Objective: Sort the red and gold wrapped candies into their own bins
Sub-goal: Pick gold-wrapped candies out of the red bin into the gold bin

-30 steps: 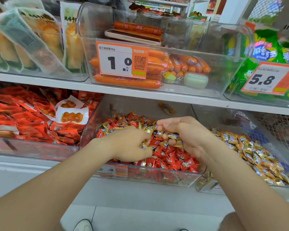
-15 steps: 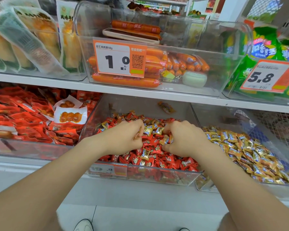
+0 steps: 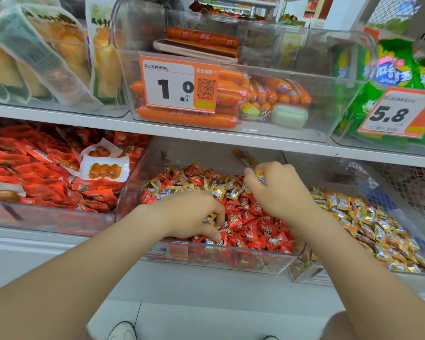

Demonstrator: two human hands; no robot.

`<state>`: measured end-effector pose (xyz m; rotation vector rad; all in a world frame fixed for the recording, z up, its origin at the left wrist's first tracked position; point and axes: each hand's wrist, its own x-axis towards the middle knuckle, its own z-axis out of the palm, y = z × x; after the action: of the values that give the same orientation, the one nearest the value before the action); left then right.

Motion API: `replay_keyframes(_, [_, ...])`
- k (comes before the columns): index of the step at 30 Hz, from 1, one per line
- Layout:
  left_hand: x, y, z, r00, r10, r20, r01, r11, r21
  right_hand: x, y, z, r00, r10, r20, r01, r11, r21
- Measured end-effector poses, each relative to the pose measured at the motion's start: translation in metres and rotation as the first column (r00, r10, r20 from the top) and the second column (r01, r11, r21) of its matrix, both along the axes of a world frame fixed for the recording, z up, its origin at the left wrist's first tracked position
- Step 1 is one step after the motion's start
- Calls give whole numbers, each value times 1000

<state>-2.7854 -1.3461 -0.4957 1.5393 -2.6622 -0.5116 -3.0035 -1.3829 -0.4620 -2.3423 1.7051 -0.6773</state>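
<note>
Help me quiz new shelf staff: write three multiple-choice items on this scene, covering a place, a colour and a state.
1. Relative to the clear plastic middle bin, the clear bin of only gold-wrapped candies stands: A left; B right; C above.
2. The small wrapped candy pinched by the right hand is: A red; B green; C gold.
3. The middle bin holds: A red and gold mixed; B only red; C nothing.
B, it borders the middle bin's right wall; C, its foil shines gold; A, both colours lie together.

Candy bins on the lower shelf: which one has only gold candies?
The right bin, beside the right hand. It holds only gold candies; the middle bin has red and gold mixed.
</note>
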Motion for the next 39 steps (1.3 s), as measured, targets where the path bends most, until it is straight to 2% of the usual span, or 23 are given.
replay_keyframes(3, [1,-1,1,1000,9,-17,-9,1000,15,-1,-7,-5,998,70,-7,-70,997,-26])
replay_keyframes(7, [6,2,3,997,62,-52,-61,998,21,2,-13,-10,993,114,8,-115,993,34])
replay_keyframes(11, [18,4,9,977,120,-175,-130,990,-46,10,-15,-10,996,64,-65,-56,991,118])
replay_keyframes(14, [30,1,16,917,202,-343,-255,960,-118,15,-18,-6,985,17,-170,7,990,139])
replay_keyframes(17, [45,-4,17,866,290,-407,-360,927,-105,20,-24,-4,989,27,-146,-4,988,156])
replay_keyframes(20, [57,-7,12,882,341,-325,-392,914,-105,26,-28,-6,983,126,-130,-101,978,182])
replay_keyframes(24, [60,-10,9,887,390,-249,-426,898,-110,36,-34,-17,941,243,-235,-218,968,126])
replay_keyframes(27, [56,-13,-3,917,385,-101,-391,919,-50,44,-34,-23,902,325,-285,-296,945,139])
replay_keyframes(30, [52,-13,-10,926,372,-57,-371,928,27,53,-31,-28,848,345,-402,-297,938,177])
replay_keyframes(34, [47,-17,-12,934,355,-28,-356,935,-13,59,-34,-35,817,312,-485,-263,950,168])
replay_keyframes(39, [41,-17,-3,963,270,-8,-270,960,-80,56,-42,-35,856,347,-383,-301,937,175])
